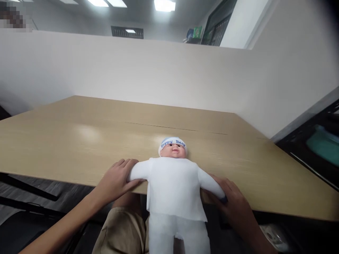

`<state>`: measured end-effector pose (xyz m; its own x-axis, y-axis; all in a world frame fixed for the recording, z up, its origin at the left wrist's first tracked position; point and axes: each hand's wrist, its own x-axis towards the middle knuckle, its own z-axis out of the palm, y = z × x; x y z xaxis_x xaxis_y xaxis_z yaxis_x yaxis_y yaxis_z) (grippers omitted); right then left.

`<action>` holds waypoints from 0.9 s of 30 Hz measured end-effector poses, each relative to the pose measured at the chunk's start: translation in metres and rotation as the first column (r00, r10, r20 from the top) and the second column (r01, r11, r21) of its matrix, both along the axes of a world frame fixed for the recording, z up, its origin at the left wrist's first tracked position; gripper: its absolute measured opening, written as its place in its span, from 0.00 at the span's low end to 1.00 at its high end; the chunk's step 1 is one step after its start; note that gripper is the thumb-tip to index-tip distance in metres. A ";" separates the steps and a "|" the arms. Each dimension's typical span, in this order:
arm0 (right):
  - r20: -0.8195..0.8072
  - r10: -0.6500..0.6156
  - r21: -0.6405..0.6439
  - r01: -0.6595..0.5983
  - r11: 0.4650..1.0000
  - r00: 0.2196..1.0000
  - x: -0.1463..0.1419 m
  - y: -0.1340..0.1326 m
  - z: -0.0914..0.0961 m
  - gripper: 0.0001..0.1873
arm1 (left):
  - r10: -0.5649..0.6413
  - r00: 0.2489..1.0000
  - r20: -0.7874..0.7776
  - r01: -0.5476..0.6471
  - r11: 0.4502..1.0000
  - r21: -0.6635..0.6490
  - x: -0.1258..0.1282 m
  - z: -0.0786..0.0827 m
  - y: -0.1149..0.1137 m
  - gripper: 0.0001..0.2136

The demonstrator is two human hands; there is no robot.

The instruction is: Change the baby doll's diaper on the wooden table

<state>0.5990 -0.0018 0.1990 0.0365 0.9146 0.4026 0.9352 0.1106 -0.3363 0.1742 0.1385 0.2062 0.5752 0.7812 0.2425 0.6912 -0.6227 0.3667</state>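
Note:
A baby doll [174,187] in a white top and white trousers lies face up, its head on the table near the front edge and its legs reaching down past that edge towards my lap. Its white and blue cap [173,142] reads "Happy Baby". On the left, my left hand [120,176] is closed around the end of one sleeved doll arm. My right hand [231,197] grips the other sleeved arm near its cuff, where a dark blue bit shows. Both doll arms are spread outward. The doll's feet are out of frame.
The wooden table [79,148] spreads wide ahead, with a seam across its far part. A white partition [159,70] rises behind it. At the right stands a dark frame with a teal thing [325,144] inside. A black chair [23,233] is at lower left.

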 end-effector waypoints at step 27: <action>0.087 0.029 0.185 -0.044 0.982 0.996 0.054 0.356 -0.015 0.26 | 0.281 0.958 0.062 -0.283 0.887 0.365 0.080 -0.031 0.320 0.30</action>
